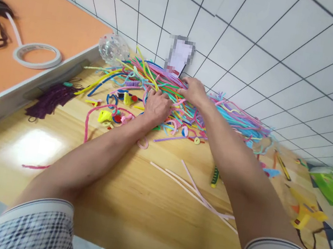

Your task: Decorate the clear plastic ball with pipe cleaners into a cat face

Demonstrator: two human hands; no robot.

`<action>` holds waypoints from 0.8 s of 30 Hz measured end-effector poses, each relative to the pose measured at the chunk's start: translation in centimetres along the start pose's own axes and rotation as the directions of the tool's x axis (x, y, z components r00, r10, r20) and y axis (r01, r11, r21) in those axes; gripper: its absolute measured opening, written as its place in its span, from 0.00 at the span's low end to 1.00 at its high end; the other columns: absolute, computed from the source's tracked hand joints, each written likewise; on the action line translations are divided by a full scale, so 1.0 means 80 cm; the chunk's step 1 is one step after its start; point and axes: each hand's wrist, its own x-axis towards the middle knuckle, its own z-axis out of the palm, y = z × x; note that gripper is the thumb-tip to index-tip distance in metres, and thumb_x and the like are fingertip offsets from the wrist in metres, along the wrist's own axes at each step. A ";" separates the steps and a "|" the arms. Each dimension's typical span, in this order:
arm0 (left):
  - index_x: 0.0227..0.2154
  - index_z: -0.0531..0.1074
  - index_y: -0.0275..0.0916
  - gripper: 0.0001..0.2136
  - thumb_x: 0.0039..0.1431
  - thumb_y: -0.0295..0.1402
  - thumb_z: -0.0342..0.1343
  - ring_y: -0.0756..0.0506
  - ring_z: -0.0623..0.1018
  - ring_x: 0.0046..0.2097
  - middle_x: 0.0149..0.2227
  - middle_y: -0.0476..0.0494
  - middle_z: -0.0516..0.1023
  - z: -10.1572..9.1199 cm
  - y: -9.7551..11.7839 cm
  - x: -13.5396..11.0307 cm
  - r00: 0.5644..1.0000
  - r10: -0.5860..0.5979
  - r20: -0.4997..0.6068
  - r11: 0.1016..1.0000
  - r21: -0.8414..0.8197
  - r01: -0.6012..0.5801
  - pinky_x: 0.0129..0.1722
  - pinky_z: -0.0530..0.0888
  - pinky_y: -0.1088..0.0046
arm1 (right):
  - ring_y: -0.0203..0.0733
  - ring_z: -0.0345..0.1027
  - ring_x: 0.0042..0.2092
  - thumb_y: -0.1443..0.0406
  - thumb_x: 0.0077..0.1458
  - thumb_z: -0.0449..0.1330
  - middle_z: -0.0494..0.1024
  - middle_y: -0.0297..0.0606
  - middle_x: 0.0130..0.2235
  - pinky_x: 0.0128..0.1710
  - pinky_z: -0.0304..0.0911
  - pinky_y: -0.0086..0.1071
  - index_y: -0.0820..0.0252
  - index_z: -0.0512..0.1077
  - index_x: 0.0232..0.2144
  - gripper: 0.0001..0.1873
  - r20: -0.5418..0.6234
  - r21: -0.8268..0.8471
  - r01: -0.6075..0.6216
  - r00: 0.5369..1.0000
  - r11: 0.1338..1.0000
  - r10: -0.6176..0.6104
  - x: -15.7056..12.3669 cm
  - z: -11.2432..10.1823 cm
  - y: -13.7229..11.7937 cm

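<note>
A long heap of colourful pipe cleaners point(173, 83) lies along the tiled wall at the back of the wooden table. My left hand point(158, 107) rests on its near side, fingers curled down among the stems; what they grip is hidden. Just to the right and farther back, my right hand point(195, 92) touches the top of the heap. Its thumb and fingers are apart over the pink and green stems. Small twisted pieces lie around my left hand, among them a yellow piece point(104, 116) and a pink stem point(87, 124).
A phone point(178, 58) leans on the wall. Left are a clear plastic ball point(113, 48), purple tassels point(51, 100) and a tape roll point(37, 55). Pale stems point(192, 186) lie in front. A green-handled tool point(215, 177) and a yellow glue gun point(306, 208) are at right.
</note>
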 end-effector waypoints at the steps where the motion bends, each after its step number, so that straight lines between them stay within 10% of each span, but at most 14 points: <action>1: 0.42 0.90 0.40 0.15 0.76 0.27 0.56 0.28 0.86 0.58 0.50 0.30 0.92 -0.001 0.001 0.000 1.000 -0.004 0.006 1.000 -0.001 0.004 0.62 0.72 0.45 | 0.69 0.76 0.70 0.58 0.68 0.69 0.85 0.57 0.70 0.74 0.69 0.59 0.62 0.80 0.73 0.35 -0.015 -0.036 -0.015 1.000 0.999 0.014 -0.003 -0.002 -0.004; 7: 0.62 0.85 0.40 0.23 0.75 0.22 0.49 0.29 0.88 0.64 0.64 0.28 0.90 -0.001 0.003 0.001 0.997 -0.066 -0.034 0.994 -0.091 0.063 0.65 0.76 0.46 | 0.63 0.75 0.73 0.65 0.74 0.58 0.86 0.52 0.70 0.76 0.65 0.53 0.59 0.84 0.68 0.27 -0.105 -0.055 -0.042 0.994 0.998 0.036 -0.045 -0.049 -0.037; 13: 0.74 0.75 0.37 0.29 0.74 0.23 0.50 0.30 0.79 0.79 0.84 0.26 0.71 0.005 -0.003 0.002 0.997 -0.047 -0.055 0.987 -0.155 0.038 0.75 0.75 0.45 | 0.56 0.85 0.64 0.71 0.70 0.59 0.93 0.44 0.61 0.63 0.75 0.40 0.53 0.91 0.59 0.25 0.227 -0.087 -0.040 0.972 0.995 0.059 -0.079 -0.064 -0.052; 24: 0.60 0.87 0.36 0.23 0.74 0.22 0.50 0.30 0.85 0.71 0.75 0.28 0.82 0.003 -0.003 0.007 0.999 -0.047 0.006 0.991 -0.128 0.047 0.73 0.80 0.49 | 0.63 0.78 0.73 0.71 0.72 0.59 0.84 0.56 0.73 0.71 0.73 0.49 0.62 0.79 0.73 0.31 0.187 -0.137 -0.045 0.980 0.990 0.070 -0.099 -0.048 -0.038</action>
